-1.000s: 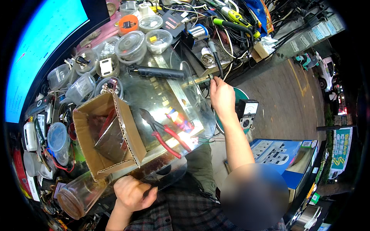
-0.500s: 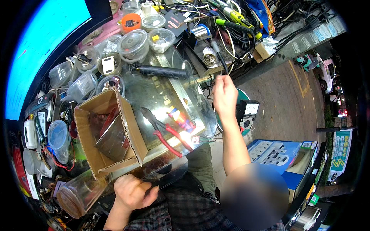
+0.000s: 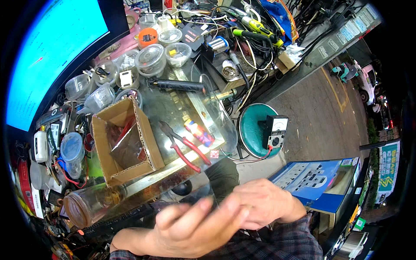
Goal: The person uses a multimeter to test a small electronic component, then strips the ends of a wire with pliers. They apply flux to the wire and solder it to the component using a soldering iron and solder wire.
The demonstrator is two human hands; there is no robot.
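Observation:
My left hand (image 3: 195, 225) is low in the middle, blurred, fingers apart with nothing visible in them. My right hand (image 3: 262, 203) is beside it, fingers curled toward my body and partly hidden by the left hand; I cannot tell what, if anything, it holds. Beyond my hands lie red-handled cutting pliers (image 3: 186, 149) on a clear-covered work surface (image 3: 160, 112), with a small circuit board (image 3: 214, 154) at its edge. An open cardboard box (image 3: 147, 143) stands left of the pliers. A black cylindrical tool (image 3: 180, 85) lies farther back.
An analog multimeter (image 3: 276, 132) rests on a green stool seat (image 3: 249, 123) at right. Plastic tubs (image 3: 151, 60), tangled cables and tools crowd the back and left, beside a monitor (image 3: 56, 52). A clear jar (image 3: 86, 208) lies lower left; a blue printed box (image 3: 310, 182) is at right.
My right hand has come down from the bench's far right edge to beside my left hand, uncovering the stool. My left hand has moved rightward and its fingers have spread.

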